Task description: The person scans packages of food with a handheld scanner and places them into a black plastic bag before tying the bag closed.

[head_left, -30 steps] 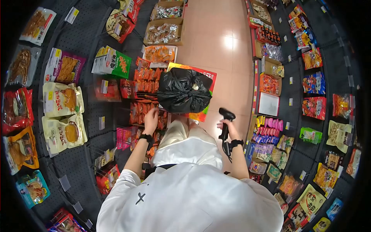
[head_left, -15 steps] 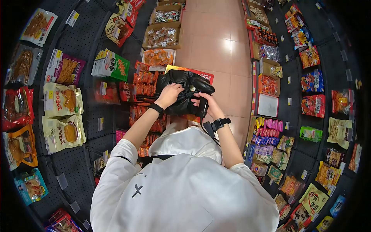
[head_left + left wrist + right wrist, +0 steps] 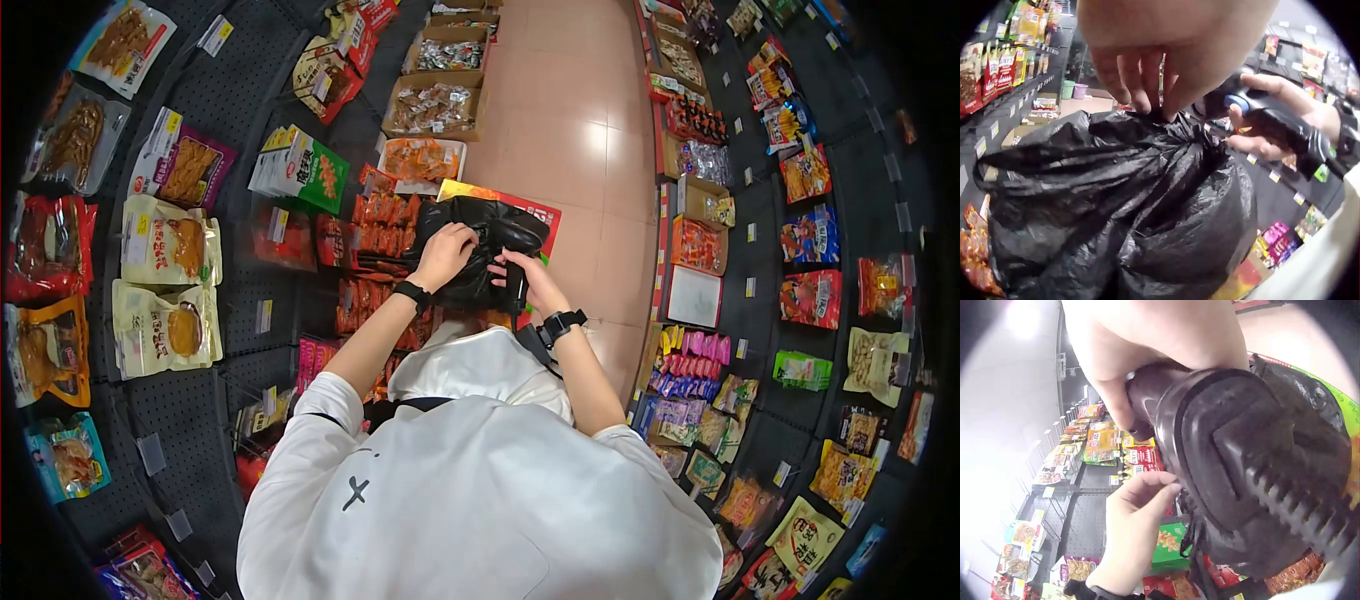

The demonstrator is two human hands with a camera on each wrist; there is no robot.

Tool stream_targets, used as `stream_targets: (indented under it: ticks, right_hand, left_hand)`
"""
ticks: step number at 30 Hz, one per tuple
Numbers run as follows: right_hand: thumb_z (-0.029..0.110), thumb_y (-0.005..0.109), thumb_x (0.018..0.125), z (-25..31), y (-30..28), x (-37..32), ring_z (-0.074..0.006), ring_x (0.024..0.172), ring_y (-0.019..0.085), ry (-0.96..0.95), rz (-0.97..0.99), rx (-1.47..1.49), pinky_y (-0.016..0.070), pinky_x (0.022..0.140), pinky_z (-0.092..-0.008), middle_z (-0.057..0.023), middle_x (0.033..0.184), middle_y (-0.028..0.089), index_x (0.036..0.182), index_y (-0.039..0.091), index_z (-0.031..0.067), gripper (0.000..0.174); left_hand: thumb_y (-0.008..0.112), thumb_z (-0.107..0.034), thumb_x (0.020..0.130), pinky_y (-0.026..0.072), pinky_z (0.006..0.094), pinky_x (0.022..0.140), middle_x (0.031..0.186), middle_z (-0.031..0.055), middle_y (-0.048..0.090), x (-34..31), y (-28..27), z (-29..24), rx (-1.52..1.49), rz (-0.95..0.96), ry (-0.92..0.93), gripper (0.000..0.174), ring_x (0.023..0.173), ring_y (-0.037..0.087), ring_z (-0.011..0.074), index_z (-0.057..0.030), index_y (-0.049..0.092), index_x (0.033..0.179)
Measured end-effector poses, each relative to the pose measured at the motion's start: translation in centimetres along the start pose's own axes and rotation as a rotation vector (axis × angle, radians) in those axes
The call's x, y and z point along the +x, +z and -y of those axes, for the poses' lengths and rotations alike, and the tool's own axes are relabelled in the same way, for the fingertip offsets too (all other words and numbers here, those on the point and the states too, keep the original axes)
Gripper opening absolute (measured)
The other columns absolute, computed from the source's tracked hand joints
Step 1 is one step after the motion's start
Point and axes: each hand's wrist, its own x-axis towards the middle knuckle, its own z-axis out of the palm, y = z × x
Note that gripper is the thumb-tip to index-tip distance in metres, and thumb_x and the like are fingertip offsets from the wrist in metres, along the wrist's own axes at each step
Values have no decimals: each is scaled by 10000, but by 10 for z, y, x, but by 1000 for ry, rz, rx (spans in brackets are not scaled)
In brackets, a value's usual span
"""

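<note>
A black plastic bag (image 3: 455, 210), gathered at its top, sits in front of the person. At that gathered top, the left hand (image 3: 447, 255) pinches the plastic between thumb and fingertips; in the left wrist view the bag (image 3: 1135, 206) spreads out below the fingers. My right hand (image 3: 535, 287) grips a black handheld scanner (image 3: 516, 285) by its handle, its head over the bag's right side. A blue button (image 3: 1237, 103) shows on the scanner in the left wrist view. In the right wrist view the scanner's ribbed cord end (image 3: 1300, 503) is close to the camera and covers much of the bag.
Beneath the bag lies a red and yellow printed carton (image 3: 545, 218). Left of it are red snack packets (image 3: 385, 235) and a tray of orange packets (image 3: 422, 158). Dark shelves (image 3: 250, 95) with hanging snacks line both sides; a tiled aisle floor (image 3: 560, 120) runs ahead.
The left hand has come from beside the bag onto its gathered top. My right hand has brought the scanner leftward from the aisle side to over the bag.
</note>
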Motion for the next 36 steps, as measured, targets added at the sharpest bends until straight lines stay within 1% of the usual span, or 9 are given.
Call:
stream_targets:
  ticks: [7,10,16,20,24,28,30,32,36]
  right_hand:
    - [203,601,824,-2,-11,2,-268,891,608,-55,8,21,513,749,-348,-84,885,593,967,545,5,250]
    - [212,598,825,-2,-19,1,-264,877,604,-58,-23,52,501,782,-349,-88,892,590,965,544,5,256]
    - [216,611,814,2,-35,-8,-243,837,610,-65,-74,113,498,751,-328,-84,855,589,925,557,11,239]
    - [241,610,811,2,-56,-11,-266,848,597,-54,-97,39,495,795,-360,-109,862,575,881,560,6,250]
    - [240,600,815,4,-59,-24,-273,835,610,-7,-89,20,510,729,-351,-111,853,581,857,566,4,242]
    - [225,587,822,13,-55,-34,-266,804,620,-42,-79,-29,518,698,-361,-152,950,603,923,573,-19,265]
    - [222,583,823,22,-45,-38,-260,806,622,-59,-84,-53,521,688,-356,-162,977,604,992,561,-36,309]
    - [195,607,805,32,-33,-41,-273,761,633,-113,-49,-36,538,650,-333,-177,991,592,1086,494,-54,392]
    - [172,622,795,42,-2,-38,-264,771,637,-118,-25,-35,540,664,-326,-153,997,586,1085,491,-57,392]
  left_hand:
    - [598,-3,751,457,331,642,786,100,592,2,-10,10,-122,-77,-135,83,720,583,254,-19,595,833]
    - [587,-21,746,456,357,698,788,113,586,4,-14,19,-207,-111,-228,73,787,569,291,-24,590,819]
    - [603,-32,772,472,283,683,777,107,641,3,-20,55,-305,-230,-444,79,756,629,193,6,602,842]
    - [598,-43,782,470,295,683,785,91,641,1,-23,81,-392,-252,-568,72,744,614,177,2,605,838]
    - [584,-24,765,468,314,687,838,102,626,-2,-25,80,-342,-272,-633,102,757,604,184,-3,594,865]
    - [545,-22,736,471,351,677,881,119,566,3,-33,21,6,-344,-226,166,779,582,288,-31,578,898]
    - [572,-39,757,477,351,641,919,119,558,0,-32,-5,20,-202,-3,150,771,590,284,-30,568,907]
    - [601,-88,756,482,354,618,935,102,556,-7,-21,-13,93,-55,101,160,762,591,275,-49,573,908]
    - [639,-189,740,493,361,616,924,85,558,-9,-10,-19,246,196,48,221,735,606,265,-60,584,911]
